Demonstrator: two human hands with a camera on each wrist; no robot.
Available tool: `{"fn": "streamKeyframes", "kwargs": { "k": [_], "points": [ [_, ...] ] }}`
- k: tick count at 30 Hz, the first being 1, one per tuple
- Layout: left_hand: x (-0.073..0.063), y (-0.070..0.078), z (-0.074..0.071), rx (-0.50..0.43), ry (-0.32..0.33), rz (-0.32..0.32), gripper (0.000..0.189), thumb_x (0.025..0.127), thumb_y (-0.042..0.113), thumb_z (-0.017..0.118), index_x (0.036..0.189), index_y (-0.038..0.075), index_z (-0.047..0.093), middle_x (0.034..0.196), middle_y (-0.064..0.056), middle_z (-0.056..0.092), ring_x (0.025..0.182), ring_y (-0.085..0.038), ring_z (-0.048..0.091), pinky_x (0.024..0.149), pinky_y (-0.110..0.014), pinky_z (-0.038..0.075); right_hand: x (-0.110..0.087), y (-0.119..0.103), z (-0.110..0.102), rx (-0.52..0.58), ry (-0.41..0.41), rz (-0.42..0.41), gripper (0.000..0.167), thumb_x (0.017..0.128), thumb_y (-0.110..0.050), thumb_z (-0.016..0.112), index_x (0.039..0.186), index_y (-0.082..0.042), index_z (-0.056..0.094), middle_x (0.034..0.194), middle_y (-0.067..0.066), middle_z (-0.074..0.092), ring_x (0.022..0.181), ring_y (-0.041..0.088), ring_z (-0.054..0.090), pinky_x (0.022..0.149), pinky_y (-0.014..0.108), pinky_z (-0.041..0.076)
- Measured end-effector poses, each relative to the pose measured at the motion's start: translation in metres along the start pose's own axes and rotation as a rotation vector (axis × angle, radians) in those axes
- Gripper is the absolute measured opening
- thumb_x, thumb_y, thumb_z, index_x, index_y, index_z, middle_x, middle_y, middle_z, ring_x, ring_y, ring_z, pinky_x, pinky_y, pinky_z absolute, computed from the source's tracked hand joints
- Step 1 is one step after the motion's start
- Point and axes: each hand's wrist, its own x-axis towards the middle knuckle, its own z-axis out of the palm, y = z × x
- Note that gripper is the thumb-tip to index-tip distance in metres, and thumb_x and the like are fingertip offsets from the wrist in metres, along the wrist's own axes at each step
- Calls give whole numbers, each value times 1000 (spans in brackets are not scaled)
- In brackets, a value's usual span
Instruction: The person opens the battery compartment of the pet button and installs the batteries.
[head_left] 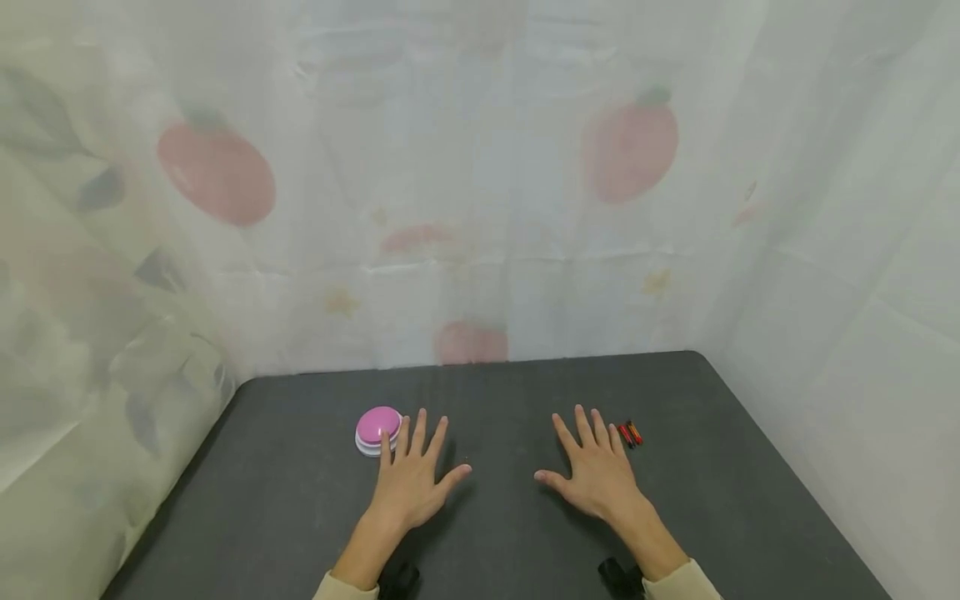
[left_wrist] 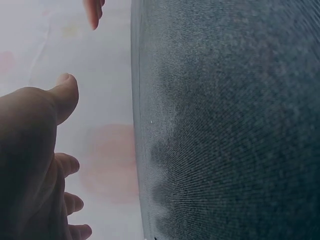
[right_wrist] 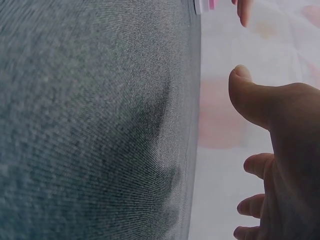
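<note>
My left hand (head_left: 411,485) hovers over the dark table with fingers spread and nothing in it. Just beyond its little finger sits a round pink push-button lamp or buzzer (head_left: 378,423) on a white base, partly covered by the fingertips in the head view. My right hand (head_left: 597,477) is likewise spread and holds nothing. Near its little finger lie two small red-and-black batteries (head_left: 634,432), side by side. In the left wrist view the left thumb (left_wrist: 65,97) stands apart from the fingers. The right wrist view shows the right thumb (right_wrist: 245,92) and several fingertips above the tabletop.
The dark grey table (head_left: 495,550) has rounded far corners. Pale fruit-printed curtains (head_left: 480,167) hang behind it and along both sides. A black strap piece (head_left: 621,577) sits beneath the right wrist, and a similar black piece (head_left: 399,579) beneath the left.
</note>
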Motion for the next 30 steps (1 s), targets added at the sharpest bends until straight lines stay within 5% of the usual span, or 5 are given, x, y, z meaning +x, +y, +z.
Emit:
{"fn": "streamKeyframes", "kwargs": {
  "k": [16,30],
  "points": [
    [-1,-10,4,-54,48,31,80,99,65,49,160,14,34,164,-23,24,150,-46,20,115,-67,16,10,-13,6,73,-44,-15,90,93,-70,54,162,-18,29,166,22,19,153,43,12,119,60,11],
    [-1,-52,-7,-98,147,-30,73,99,48,62,153,3,43,154,-29,39,139,-50,38,107,-68,31,43,-40,10,237,-54,-66,84,96,-63,58,160,-14,34,161,22,31,150,42,24,117,58,22]
  ]
}}
